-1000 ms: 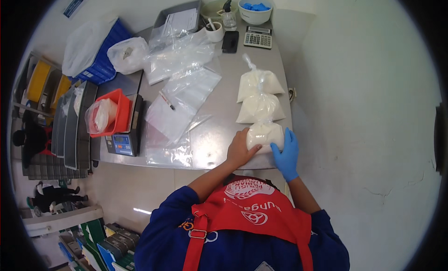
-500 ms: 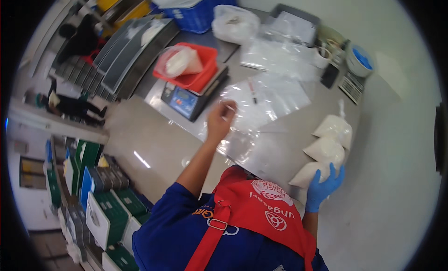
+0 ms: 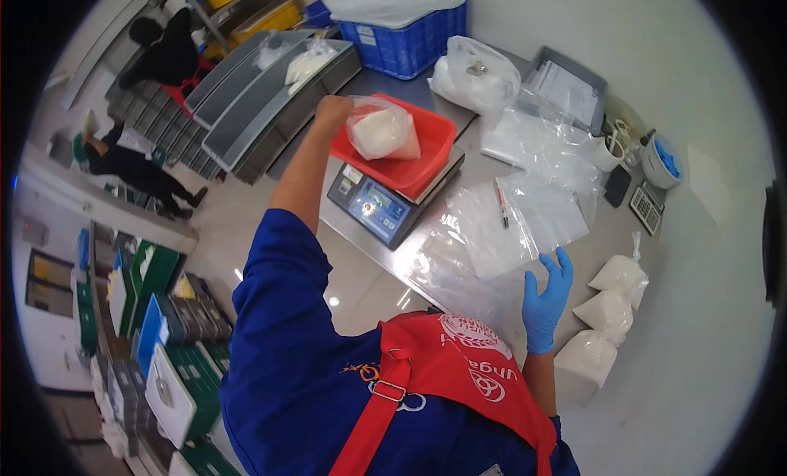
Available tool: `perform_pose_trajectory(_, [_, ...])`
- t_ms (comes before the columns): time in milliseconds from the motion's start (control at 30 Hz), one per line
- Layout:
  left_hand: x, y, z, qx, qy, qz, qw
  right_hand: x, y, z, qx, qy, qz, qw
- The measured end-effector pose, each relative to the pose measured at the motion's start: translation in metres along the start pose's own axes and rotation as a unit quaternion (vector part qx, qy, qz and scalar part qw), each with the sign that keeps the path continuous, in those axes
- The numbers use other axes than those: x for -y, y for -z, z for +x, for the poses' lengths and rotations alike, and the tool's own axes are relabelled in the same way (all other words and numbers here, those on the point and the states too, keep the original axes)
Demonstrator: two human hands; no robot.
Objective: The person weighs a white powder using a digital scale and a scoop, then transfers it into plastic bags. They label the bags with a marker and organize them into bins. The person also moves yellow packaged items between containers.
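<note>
We find the bare left hand at a clear plastic bag of white contents in a red rectangular plastic tray, its grip indeterminable, and the blue-gloved right hand, fingers spread, near three filled whitish plastic bags.

White lettering on red apron, orange lettering on blue shirt

A black phone lies just beside the calculator. A white bowl stands near the calculator, and a blue crate sits well apart from it.
</note>
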State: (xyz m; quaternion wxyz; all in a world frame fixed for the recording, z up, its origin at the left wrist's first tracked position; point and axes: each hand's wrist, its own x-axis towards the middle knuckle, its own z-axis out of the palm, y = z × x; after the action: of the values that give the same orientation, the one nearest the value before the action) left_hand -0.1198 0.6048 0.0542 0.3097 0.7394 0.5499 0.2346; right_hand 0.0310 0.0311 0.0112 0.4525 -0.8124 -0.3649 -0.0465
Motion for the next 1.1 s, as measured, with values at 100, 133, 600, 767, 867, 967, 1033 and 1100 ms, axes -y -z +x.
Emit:
perform_pose_trajectory(100, [-0.038, -0.007, 0.014, 0.139, 0.119, -0.344, 0.921, -0.012, 0.001, -0.013, -0.023, -0.039, -0.018, 0.999])
perform_pose_trajectory(133, [-0.047, 0.005, 0.013, 0.158, 0.12, -0.389, 0.9, -0.017, 0.004, -0.019, -0.026, -0.041, -0.015, 0.999])
perform_pose_trajectory(600, [-0.206, 0.026, -0.195, 0.492, 0.007, -0.62, 0.611, 0.095, -0.006, 0.101, 0.072, -0.185, 0.529, 0.825])
perform_pose_trajectory(767, [-0.168, -0.033, -0.233, 0.49, 0.08, -0.621, 0.607, 0.077, 0.017, 0.106, 0.041, -0.206, 0.539, 0.816])
perform_pose_trajectory(867, [-0.13, -0.076, -0.251, 0.531, 0.114, -0.614, 0.573, 0.048, 0.018, 0.089, 0.02, -0.229, 0.6, 0.766])
perform_pose_trajectory(967, [-0.111, -0.096, -0.283, 0.558, 0.133, -0.6, 0.558, 0.034, 0.026, 0.071, 0.006, -0.27, 0.592, 0.759])
perform_pose_trajectory(1033, [-0.101, -0.103, -0.294, 0.54, 0.087, -0.539, 0.641, 0.018, 0.021, 0.051, -0.012, -0.293, 0.592, 0.75])
perform_pose_trajectory(1100, [-0.093, -0.106, -0.299, 0.471, -0.056, -0.446, 0.759, 0.007, 0.026, 0.045, -0.018, -0.291, 0.514, 0.807])
